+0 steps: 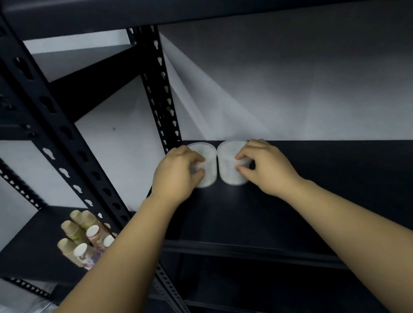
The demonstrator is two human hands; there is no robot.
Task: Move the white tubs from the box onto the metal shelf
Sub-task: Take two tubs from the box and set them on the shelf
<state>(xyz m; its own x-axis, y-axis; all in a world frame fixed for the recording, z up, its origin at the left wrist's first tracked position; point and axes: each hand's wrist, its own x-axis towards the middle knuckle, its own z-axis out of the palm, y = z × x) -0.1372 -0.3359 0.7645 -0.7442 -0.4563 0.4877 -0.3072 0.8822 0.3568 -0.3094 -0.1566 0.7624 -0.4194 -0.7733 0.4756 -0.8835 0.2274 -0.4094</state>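
Two white tubs stand side by side at the back left corner of the dark metal shelf [326,184], close against the wall. My left hand [177,176] grips the left white tub [207,161] from its left side, fingers curled round its wall. My right hand [265,166] grips the right white tub [228,164] from its right side in the same way. The two tubs nearly touch each other. The box is out of view.
A black perforated upright [157,91] stands just left of the tubs. On a lower shelf at the left sit several paper cups [83,237]. Another shelf board [213,0] hangs overhead. The shelf surface stretches dark and bare to the right of my hands.
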